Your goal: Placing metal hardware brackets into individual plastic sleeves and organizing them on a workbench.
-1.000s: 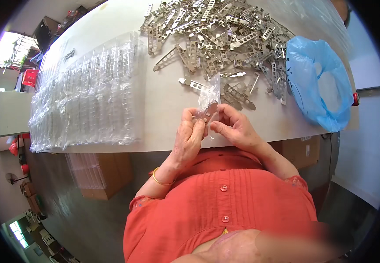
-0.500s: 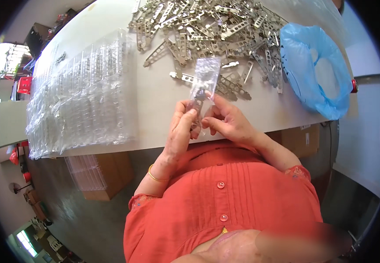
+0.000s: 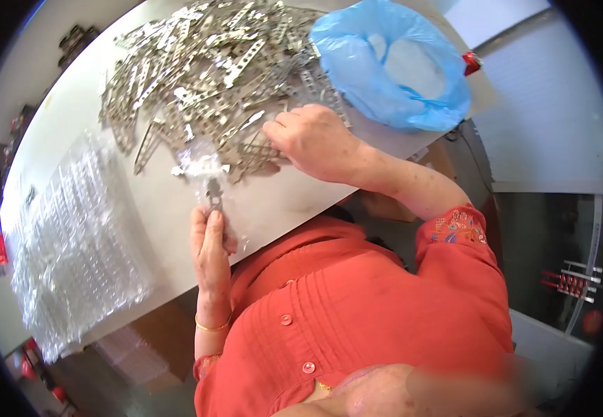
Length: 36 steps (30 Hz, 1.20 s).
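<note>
My left hand (image 3: 210, 243) grips a clear plastic bag (image 3: 201, 149) near the table's front edge, thumb pressed on top. Inside the bag is a flat metal strip (image 3: 214, 194) with holes; its lower end is hidden by my fingers. My right hand (image 3: 319, 146) is at the near right edge of a large heap of perforated metal strips (image 3: 183, 90). Its fingers are curled down at the strips, and the fingertips are partly hidden, so what they pinch does not show.
Left on the white table (image 3: 166, 222) lies a wide layer of clear plastic bags (image 3: 79, 243). A blue plastic bag (image 3: 343, 66), its mouth spread, stands at the right beyond my right hand. Below the table edge is a cardboard box (image 3: 152, 340).
My right hand has left the clear bag and reached forward and right to the heap. My left hand still holds the bag. The whole view has turned, shifting the table leftward.
</note>
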### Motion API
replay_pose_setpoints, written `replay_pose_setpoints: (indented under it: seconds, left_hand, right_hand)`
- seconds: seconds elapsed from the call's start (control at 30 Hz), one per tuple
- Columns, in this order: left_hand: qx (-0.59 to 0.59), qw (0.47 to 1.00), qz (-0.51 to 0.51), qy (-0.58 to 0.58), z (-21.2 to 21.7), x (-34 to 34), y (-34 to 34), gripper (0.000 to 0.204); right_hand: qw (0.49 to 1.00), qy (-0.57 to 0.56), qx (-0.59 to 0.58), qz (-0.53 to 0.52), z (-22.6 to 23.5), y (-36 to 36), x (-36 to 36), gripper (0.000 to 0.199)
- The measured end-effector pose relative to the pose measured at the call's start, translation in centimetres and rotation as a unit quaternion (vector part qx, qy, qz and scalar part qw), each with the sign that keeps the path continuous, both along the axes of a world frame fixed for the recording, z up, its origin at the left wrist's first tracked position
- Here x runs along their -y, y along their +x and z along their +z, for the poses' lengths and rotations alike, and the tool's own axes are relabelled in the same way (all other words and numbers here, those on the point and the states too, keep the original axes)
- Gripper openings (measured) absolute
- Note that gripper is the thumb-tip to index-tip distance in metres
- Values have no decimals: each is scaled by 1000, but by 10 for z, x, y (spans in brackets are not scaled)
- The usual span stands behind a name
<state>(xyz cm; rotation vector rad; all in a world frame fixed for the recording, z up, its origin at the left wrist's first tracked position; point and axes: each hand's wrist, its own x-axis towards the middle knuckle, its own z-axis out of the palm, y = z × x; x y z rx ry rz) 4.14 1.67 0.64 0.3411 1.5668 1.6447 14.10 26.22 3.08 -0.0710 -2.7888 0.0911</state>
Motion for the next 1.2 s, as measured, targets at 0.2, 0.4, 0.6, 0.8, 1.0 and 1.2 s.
replay_pose_setpoints:
  seconds: [0.2, 0.4, 0.6, 0.8, 1.0, 1.2]
  left_hand:
    - [-1, 1000, -4, -30, -2, -3, 2, 14]
    - [2, 999, -17, -34, -6, -4, 0, 13]
    - [3, 999, -14, -47, -8, 0, 1, 14]
    - [38, 999, -35, -14, -19, 3, 0, 14]
    - [60, 997, -43, -22, -22, 2, -2, 14]
    - [62, 997, -50, -20, -26, -1, -3, 14]
  right_hand:
    - [959, 203, 175, -95, 11, 6, -44, 13]
    - [952, 221, 191, -96, 29, -4, -69, 13]
    - [929, 332, 78, -143, 73, 5, -104, 11]
    - [877, 412, 46, -243, 103, 73, -211, 9]
    - [792, 402, 171, -426, 125, 170, -280, 6]
    - [726, 356, 220, -545, 129, 249, -300, 9]
